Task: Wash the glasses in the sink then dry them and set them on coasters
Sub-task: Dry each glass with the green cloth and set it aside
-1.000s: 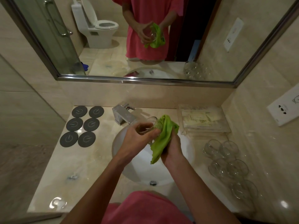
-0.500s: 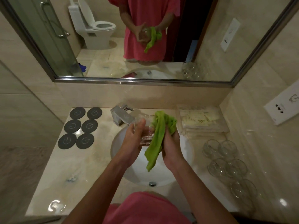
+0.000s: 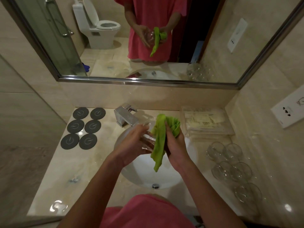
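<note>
Over the white sink point(image 3: 181, 176), the left hand point(image 3: 131, 145) cradles a clear glass point(image 3: 148, 142) on its side, its grip curled around the body; the glass's long axis runs toward the faucet point(image 3: 125, 117), though which end is the mouth cannot be told. The right hand point(image 3: 176, 145) holds a green cloth point(image 3: 159, 140) bunched in its grip against the glass, one end hanging down over the basin. Right of the sink more glasses point(image 3: 230, 163) cluster on the table point(image 3: 49, 186). Farther back on the left lie six dark coasters point(image 3: 83, 127), bare, in two columns.
</note>
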`<state>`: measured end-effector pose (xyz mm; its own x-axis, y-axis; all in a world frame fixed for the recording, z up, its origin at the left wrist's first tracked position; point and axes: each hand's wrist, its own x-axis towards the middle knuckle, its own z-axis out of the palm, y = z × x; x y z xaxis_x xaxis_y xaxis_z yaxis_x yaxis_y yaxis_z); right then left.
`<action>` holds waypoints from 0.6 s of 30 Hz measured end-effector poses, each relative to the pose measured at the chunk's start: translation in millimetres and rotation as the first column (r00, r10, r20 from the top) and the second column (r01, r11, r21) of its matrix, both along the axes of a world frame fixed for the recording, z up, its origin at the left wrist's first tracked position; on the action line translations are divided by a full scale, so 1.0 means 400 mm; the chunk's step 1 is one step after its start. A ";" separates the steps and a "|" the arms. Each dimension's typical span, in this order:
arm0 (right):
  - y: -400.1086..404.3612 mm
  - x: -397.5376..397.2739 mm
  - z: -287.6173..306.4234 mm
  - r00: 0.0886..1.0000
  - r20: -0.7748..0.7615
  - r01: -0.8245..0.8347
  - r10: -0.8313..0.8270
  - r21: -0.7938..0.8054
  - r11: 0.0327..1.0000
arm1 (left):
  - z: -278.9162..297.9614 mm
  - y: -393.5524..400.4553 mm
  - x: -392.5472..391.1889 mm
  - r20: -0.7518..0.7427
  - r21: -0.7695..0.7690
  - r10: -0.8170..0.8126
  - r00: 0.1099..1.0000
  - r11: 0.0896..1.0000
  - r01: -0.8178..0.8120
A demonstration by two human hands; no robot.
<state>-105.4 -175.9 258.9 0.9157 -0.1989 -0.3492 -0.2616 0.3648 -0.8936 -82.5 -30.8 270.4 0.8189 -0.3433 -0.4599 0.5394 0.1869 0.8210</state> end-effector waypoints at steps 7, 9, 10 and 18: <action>-0.006 0.001 0.005 0.997 0.071 0.023 -0.009 -0.210 0.977 | -0.007 -0.012 -0.017 0.366 0.240 0.066 0.928 0.957 -0.163; -0.012 0.011 0.012 0.998 0.068 0.022 -0.007 -0.233 0.972 | -0.011 -0.015 -0.019 0.516 0.324 -0.006 0.857 0.927 -0.188; -0.014 0.016 0.020 0.998 0.057 0.022 -0.009 -0.228 0.973 | -0.011 -0.017 -0.021 0.562 0.348 -0.043 0.826 0.919 -0.188; -0.007 0.011 0.077 0.942 0.295 0.006 0.162 -0.495 0.869 | 0.026 -0.038 -0.031 0.519 0.247 0.097 0.849 0.934 -0.257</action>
<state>-101.0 -178.8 289.8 0.9786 -0.1883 0.0835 0.0567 -0.1437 -0.9880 -95.0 -46.0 280.8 0.9958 -0.0837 -0.0363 0.0317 -0.0551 0.9980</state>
